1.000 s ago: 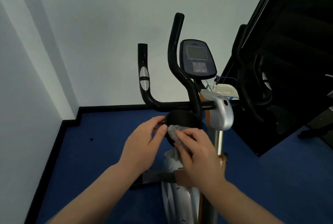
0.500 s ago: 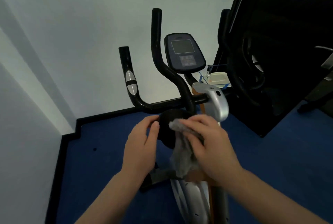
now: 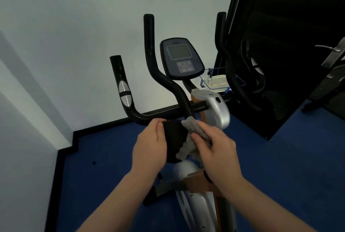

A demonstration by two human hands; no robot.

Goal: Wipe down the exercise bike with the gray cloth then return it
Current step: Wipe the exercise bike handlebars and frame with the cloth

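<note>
Gripping the left edge of a black saddle (image 3: 172, 138), the left hand (image 3: 149, 149) curls its fingers over the rim while the right hand (image 3: 217, 149) presses a gray cloth (image 3: 190, 136) onto the saddle's right side, fingers closed down on the fabric. The cloth sits directly under the right fingertips and touches the saddle; from the left hand it lies at about 3 o'clock, just across the seat. Its long axis runs from roughly 1 o'clock, where a fuzzy corner pokes up near the handlebar (image 3: 160, 82) stem, down to 7 o'clock, where a loose end hangs over the seat's edge. At 12 o'clock above the hands stands the exercise bike's (image 3: 214, 112) console (image 3: 181, 58), tilted toward the camera. A white wall (image 3: 74, 35) closes in on the left, meeting blue carpet (image 3: 104, 166) at a black baseboard; open floor lies on both sides of the frame. A dark panel (image 3: 298, 45) stands near at 2 o'clock.
</note>
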